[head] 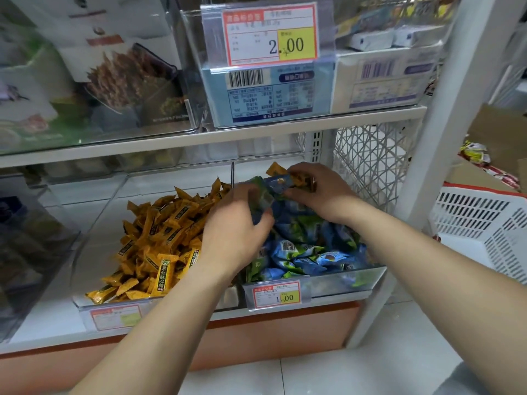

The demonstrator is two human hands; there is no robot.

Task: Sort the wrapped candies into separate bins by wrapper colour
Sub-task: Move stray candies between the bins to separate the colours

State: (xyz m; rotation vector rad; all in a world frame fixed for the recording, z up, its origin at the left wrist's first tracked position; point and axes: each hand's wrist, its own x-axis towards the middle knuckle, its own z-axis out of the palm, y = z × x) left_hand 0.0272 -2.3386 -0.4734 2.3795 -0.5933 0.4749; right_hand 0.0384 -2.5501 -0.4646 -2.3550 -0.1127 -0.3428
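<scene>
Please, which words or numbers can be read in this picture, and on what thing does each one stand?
"2.00": upper price tag on the upper clear bin.
"1.00": right price tag on the bin of blue candies.
"果仁酥心糖": yellow candy wrapper.
Left price tag on the yellow candies' bin: blurred, unreadable.
Small print on both readable tags and the box labels above: too blurred.
</scene>
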